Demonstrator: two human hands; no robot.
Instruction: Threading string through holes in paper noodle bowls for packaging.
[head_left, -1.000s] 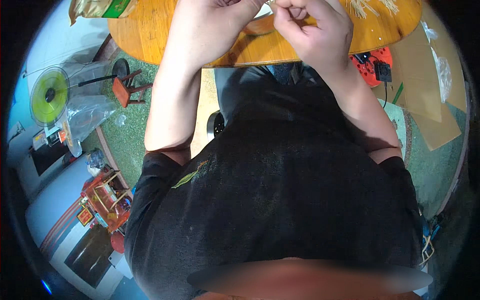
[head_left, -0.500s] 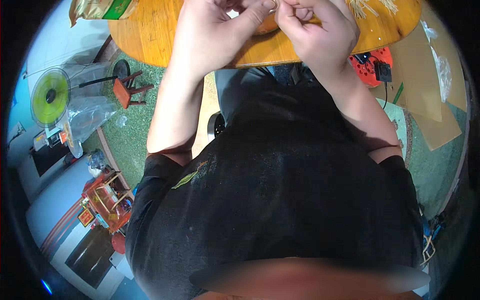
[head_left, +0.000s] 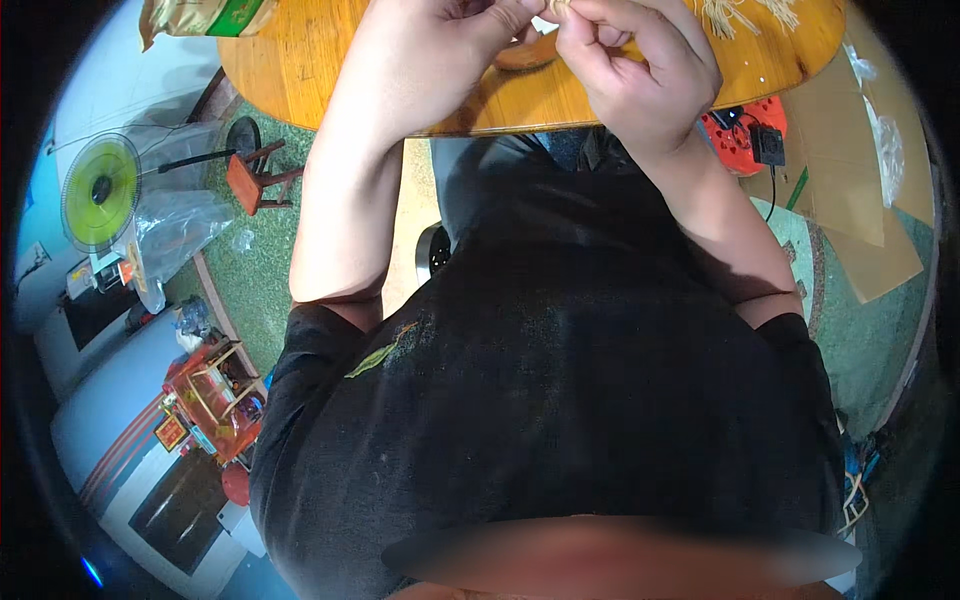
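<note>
Over the wooden table [head_left: 295, 75], both hands meet at the top edge of the view. My right hand [head_left: 655, 75] is closed, thumb and forefinger pinching a small pale cord-like piece [head_left: 558, 5]. My left hand [head_left: 425, 65] comes close to the same piece with its thumb bent inward; its other fingers are partly hidden and cut off by the frame. Beneath the hands shows part of a curved brown object [head_left: 527, 53], its kind unclear. Bundles of pale strands [head_left: 722, 18] lie on the table beyond my right hand.
A gold and green packet [head_left: 205, 15] sits at the table's far left. Left on the floor are a small red stool [head_left: 243, 185] and a green fan [head_left: 101, 190]. A red perforated surface [head_left: 730, 150] with a black adapter [head_left: 768, 146] and cardboard [head_left: 835, 150] are at right.
My left hand has shifted slightly left and up, uncovering more of the curved brown object. My right hand stays almost in place, still pinching the pale piece.
</note>
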